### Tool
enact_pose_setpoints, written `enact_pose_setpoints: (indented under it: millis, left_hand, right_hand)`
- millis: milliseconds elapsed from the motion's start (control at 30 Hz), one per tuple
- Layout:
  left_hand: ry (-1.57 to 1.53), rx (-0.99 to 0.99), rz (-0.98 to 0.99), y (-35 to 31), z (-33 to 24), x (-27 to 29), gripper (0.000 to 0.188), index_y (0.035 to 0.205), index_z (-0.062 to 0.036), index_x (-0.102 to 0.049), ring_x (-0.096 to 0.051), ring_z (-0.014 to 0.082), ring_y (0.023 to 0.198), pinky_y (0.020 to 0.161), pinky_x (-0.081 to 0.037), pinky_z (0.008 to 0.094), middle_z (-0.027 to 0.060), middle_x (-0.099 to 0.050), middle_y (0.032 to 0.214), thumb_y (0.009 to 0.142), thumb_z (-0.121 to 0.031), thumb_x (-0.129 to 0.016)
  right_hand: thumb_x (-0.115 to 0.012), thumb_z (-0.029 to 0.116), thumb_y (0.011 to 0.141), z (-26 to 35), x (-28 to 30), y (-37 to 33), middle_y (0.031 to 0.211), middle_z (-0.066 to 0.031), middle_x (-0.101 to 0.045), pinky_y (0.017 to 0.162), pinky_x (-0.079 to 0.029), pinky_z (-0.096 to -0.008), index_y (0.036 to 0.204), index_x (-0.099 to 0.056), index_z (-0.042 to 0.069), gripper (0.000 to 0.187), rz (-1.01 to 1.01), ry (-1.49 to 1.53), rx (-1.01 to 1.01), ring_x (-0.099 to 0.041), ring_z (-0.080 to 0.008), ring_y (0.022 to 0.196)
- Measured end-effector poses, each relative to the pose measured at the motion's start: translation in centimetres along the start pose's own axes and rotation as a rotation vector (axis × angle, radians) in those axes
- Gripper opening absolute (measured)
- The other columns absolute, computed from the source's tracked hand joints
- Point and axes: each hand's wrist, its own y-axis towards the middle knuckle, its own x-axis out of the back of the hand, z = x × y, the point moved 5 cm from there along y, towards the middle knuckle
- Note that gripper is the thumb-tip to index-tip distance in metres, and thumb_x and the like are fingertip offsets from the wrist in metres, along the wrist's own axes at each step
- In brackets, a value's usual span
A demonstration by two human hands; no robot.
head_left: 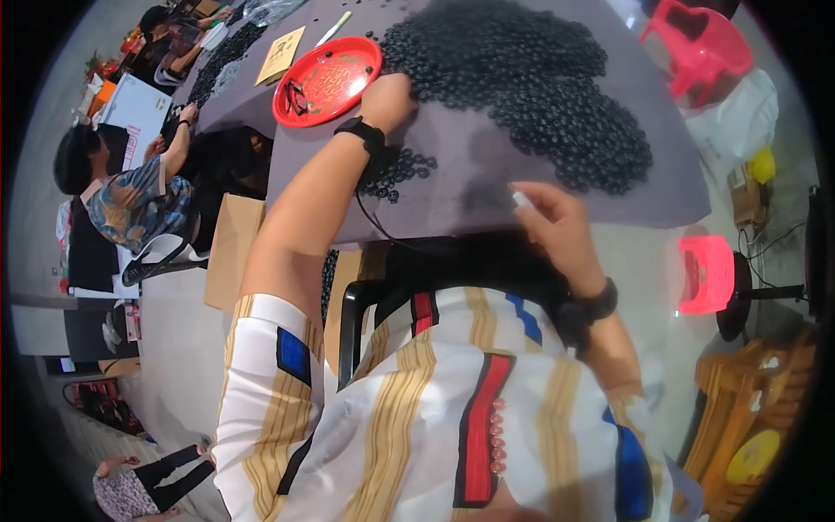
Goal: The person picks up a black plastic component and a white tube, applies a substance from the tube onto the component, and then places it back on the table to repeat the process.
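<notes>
While our two hands are well apart, the black beads (522,70) lie on one grey-covered table (470,187) in two main groups: one broad heap beyond the right hand and one small cluster (396,174) beneath the left wrist. We cannot count the single beads. Our left hand (388,103) has its fingers curled down beside one red tray (339,56), at the edge of the heap; what they grip, if anything, is hidden from us. Our right hand (561,217) hovers near the table's front edge, thumb and forefinger close together; one small white patch (522,199) shows there, and we cannot tell whether it is held or worn. One thin dark cord (374,222) curves from the small cluster. Beyond the tray we see one yellow card (280,56) and one pale pen-like tool (334,29). To the right stand two pinkish-red plastic stools (706,274).
</notes>
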Motion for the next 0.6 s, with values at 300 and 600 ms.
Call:
enact_pose_setpoints:
  millis: [300,600]
  left_hand:
    - [-0.859,0.166,0.201,-1.7,-1.1,2.6,0.013,0.087,-0.0007,-0.068,-0.068,0.0200,0.070,0.062,-0.054,0.0314,0.0098,-0.069,0.082,0.082,-0.012,-0.068]
    - [-2.094,0.276,0.444,-13.2,-11.2,5.4,0.018,0.106,0.0005,-0.060,-0.067,0.0159,0.076,0.073,-0.059,0.0313,0.0112,-0.067,0.091,0.093,-0.011,-0.057]
  right_hand:
    - [-0.062,0.008,0.087,1.2,0.3,-0.3,0.076,0.0031,-0.059,0.052,-0.039,-0.0174,0.114,-0.063,0.003,0.027,-0.033,-0.045,0.034,-0.049,-0.0029,0.060]
    - [-0.064,0.003,0.084,4.4,-2.3,0.3,0.093,0.0002,-0.058,0.076,-0.044,-0.0203,0.116,-0.058,0.004,0.033,-0.010,-0.026,0.275,-0.053,-0.0050,0.084]
